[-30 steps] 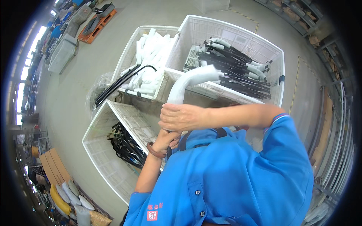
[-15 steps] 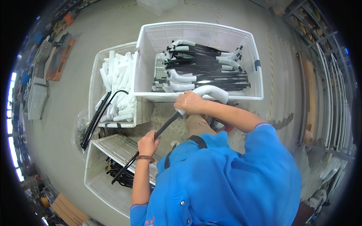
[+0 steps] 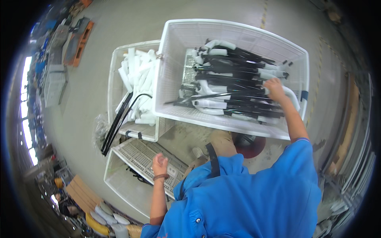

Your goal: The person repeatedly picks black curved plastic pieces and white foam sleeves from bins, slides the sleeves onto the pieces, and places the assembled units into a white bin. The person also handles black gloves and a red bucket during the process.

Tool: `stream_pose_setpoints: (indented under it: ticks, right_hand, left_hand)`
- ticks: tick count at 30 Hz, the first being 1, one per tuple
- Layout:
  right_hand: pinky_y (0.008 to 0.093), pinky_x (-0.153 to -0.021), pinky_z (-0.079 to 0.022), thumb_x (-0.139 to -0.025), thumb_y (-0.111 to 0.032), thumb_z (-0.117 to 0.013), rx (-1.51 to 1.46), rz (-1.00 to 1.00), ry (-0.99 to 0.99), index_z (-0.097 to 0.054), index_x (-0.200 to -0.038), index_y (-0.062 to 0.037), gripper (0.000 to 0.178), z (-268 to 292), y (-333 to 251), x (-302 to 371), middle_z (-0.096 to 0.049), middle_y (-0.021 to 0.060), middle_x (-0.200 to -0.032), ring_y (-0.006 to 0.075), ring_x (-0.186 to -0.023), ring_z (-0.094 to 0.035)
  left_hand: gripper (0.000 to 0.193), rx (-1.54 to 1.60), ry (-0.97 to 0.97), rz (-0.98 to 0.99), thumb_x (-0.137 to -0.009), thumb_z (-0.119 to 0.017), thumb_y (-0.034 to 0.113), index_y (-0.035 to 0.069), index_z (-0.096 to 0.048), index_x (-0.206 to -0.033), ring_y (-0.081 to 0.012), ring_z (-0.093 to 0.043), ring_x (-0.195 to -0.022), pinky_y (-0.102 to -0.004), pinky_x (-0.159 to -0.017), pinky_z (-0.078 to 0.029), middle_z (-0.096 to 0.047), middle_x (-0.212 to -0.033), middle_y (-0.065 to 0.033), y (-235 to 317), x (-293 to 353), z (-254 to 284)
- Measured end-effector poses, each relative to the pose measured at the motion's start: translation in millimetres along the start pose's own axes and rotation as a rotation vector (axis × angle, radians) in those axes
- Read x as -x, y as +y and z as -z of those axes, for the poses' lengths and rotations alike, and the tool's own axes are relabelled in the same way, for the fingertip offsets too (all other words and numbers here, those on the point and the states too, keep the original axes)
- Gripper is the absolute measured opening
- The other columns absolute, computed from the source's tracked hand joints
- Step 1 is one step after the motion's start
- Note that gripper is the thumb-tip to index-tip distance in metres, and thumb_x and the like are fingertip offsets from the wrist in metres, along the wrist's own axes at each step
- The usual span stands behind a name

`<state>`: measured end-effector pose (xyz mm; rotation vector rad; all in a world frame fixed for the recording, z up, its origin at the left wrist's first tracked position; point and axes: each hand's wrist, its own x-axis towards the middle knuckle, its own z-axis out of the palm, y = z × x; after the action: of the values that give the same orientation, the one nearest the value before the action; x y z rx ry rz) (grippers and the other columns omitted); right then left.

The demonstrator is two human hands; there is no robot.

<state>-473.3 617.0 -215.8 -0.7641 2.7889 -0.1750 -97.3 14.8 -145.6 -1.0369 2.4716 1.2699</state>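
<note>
My right hand (image 3: 274,88) reaches over the large white crate (image 3: 234,126) and is closed round a black tube with a curved white foam sleeve (image 3: 293,97). That tube lies across a pile of similar black tubes (image 3: 242,81), several with white foam on their ends. My left hand (image 3: 160,163) is raised above a lower white crate (image 3: 131,152), holding nothing, its fingers loosely bent and a little blurred. Inside the lower crate some dark thin parts (image 3: 139,177) show, mostly hidden by its wall.
Left of the large crate stands another white crate (image 3: 119,49) with white foam sleeves (image 3: 137,75). Bent black tubes (image 3: 119,123) lean over its front corner. Under the large crate's near edge sits a round dark red thing (image 3: 251,146). Long pale bars (image 3: 359,174) line the right side.
My right hand has carried the sleeved tube up and right, from in front of the large crate onto the pile inside. My left hand has let go of the tube. The view has shifted.
</note>
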Motion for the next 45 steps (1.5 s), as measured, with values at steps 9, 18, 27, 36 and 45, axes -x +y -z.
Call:
stream_pose_setpoints:
  ticks: [9, 18, 27, 36, 45]
  right_hand:
    - [0.0542, -0.109, -0.029, -0.091, -0.025, -0.057, 0.494, -0.213, -0.551, -0.071, -0.111, -0.016, 0.026, -80, -52, -68, -0.067, 0.0078, -0.119, 0.0257, -0.117, -0.06]
    - [0.0469, -0.104, -0.033, -0.078, -0.019, -0.068, 0.098, 0.254, -0.18, -0.068, -0.107, -0.0138, 0.029, -94, -386, -98, -0.068, 0.0093, -0.106, 0.0279, -0.111, -0.059]
    - [0.0442, -0.087, -0.049, -0.079, -0.012, -0.062, -0.231, 0.775, -0.439, -0.068, -0.1, -0.0107, 0.022, -119, -726, -78, -0.069, 0.0134, -0.099, 0.0325, -0.103, -0.063]
    - [0.0363, -0.066, -0.052, -0.088, -0.008, -0.059, -0.758, 0.569, -0.688, -0.064, -0.089, -0.0002, 0.009, -231, -1063, -254, -0.067, 0.0061, -0.081, 0.0224, -0.076, -0.064]
    - [0.036, -0.06, -0.056, -0.096, -0.017, -0.051, -1.797, -0.866, -0.747, -0.061, -0.102, -0.0019, 0.019, -369, -1154, -405, -0.066, 0.0104, -0.09, 0.0224, -0.082, -0.064]
  left_hand:
    - [0.021, 0.277, 0.001, 0.81, -0.082, -0.072, 0.015, 0.001, -0.069, -0.098, -0.0167, -0.064, -0.072, -0.0301, -0.069, -0.053, -0.066, -0.075, -0.0055, -189, 162, 30]
    - [0.033, 0.127, -0.011, 0.396, -0.085, -0.076, 0.027, 0.005, -0.069, -0.109, -0.0175, -0.067, -0.088, -0.0327, -0.079, -0.054, -0.071, -0.098, -0.0086, -242, 130, 22]
    - [0.009, 1.048, 0.517, 1.014, -0.093, -0.061, 0.016, 0.008, -0.062, -0.096, -0.0209, -0.064, -0.066, -0.0311, -0.05, -0.046, -0.061, -0.078, -0.0043, -455, 268, 12]
    - [0.029, 1.782, 0.427, 1.103, -0.095, -0.048, 0.029, 0.005, -0.059, -0.107, -0.0363, -0.064, -0.083, -0.047, -0.068, -0.052, -0.063, -0.097, -0.0153, -405, 401, -37]
    - [0.028, 1.178, 0.355, 1.567, -0.088, -0.069, 0.021, 0.001, -0.067, -0.108, -0.0232, -0.071, -0.083, -0.0336, -0.062, -0.058, -0.071, -0.095, -0.0103, -266, 302, 26]
